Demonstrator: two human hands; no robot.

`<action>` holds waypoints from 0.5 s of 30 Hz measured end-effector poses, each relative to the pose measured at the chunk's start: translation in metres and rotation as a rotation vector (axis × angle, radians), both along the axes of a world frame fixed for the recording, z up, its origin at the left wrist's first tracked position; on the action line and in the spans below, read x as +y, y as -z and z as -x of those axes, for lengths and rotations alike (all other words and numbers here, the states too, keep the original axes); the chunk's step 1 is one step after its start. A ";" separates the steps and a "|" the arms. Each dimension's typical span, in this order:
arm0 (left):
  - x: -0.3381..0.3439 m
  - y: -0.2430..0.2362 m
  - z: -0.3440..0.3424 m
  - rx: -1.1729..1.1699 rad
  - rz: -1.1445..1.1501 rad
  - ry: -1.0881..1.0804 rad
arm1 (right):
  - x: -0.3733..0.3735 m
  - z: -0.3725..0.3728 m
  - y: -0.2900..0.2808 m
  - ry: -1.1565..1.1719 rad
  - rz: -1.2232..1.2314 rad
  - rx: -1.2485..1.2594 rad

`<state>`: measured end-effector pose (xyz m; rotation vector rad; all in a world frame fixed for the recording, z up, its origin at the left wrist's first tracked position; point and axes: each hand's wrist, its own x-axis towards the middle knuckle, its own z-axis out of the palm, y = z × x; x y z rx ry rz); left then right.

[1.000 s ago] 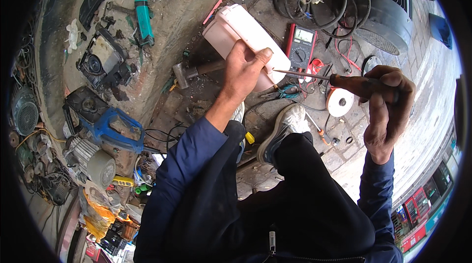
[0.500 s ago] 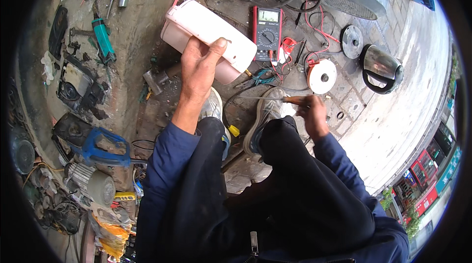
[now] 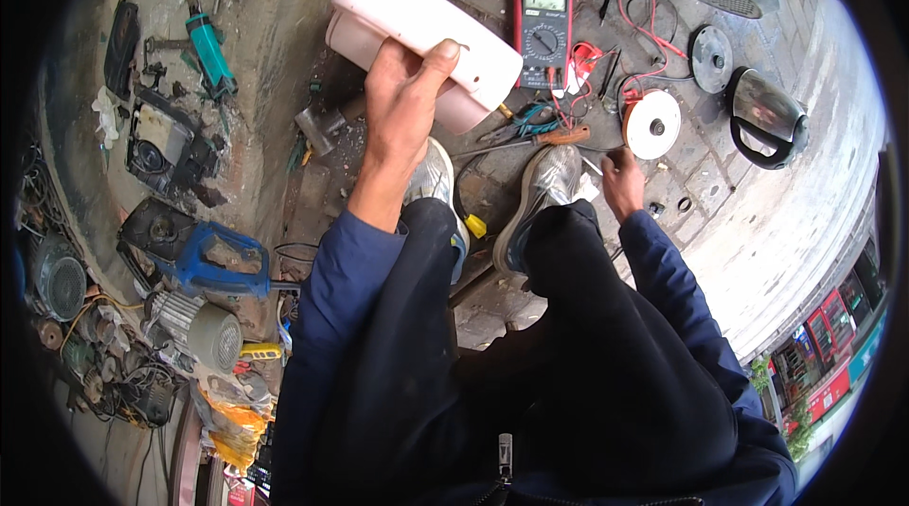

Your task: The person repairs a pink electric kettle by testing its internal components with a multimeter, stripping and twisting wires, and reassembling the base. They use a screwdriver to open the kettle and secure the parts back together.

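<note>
My left hand (image 3: 402, 108) grips a pale pink plastic housing (image 3: 464, 18), thumb on top and fingers underneath, holding it tilted above the ground. Beside my right shoe, my right hand (image 3: 623, 186) reaches low with its fingers drawn together; a thin pale strip shows by the fingertips, but what they hold, if anything, is unclear. A screwdriver with a wooden handle (image 3: 564, 136) lies on the paving, against blue-handled pliers (image 3: 532, 118). Just beyond my right hand is a round white kettle base (image 3: 640, 127).
A red-rimmed multimeter (image 3: 543, 37) with red leads lies ahead. A steel kettle (image 3: 772, 108) and grey disc (image 3: 710, 59) are to the right. On the left are a hammer (image 3: 317, 132), a teal power tool (image 3: 210, 56), a blue-handled machine (image 3: 222, 260) and a motor (image 3: 194, 328).
My right hand has let go of the screwdriver, which now lies by the pliers, and has closed its fingers near the shoe. The left hand still holds the pink housing. The view has shifted slightly.
</note>
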<state>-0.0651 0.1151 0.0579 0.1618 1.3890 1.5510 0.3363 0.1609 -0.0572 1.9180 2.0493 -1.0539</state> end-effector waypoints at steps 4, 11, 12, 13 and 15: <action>0.001 0.000 0.000 -0.018 -0.015 -0.010 | -0.028 -0.054 -0.012 -0.184 -0.018 -0.275; 0.002 -0.005 0.000 -0.023 0.005 -0.020 | -0.054 -0.079 -0.009 -0.314 -0.132 -0.433; 0.001 -0.004 0.001 0.050 0.019 0.048 | -0.053 -0.081 -0.007 -0.286 -0.151 -0.470; 0.002 -0.003 0.002 0.052 0.019 0.045 | -0.051 -0.083 -0.005 -0.253 -0.175 -0.493; 0.000 -0.002 0.001 0.056 0.023 0.038 | -0.047 -0.090 -0.003 -0.248 -0.192 -0.545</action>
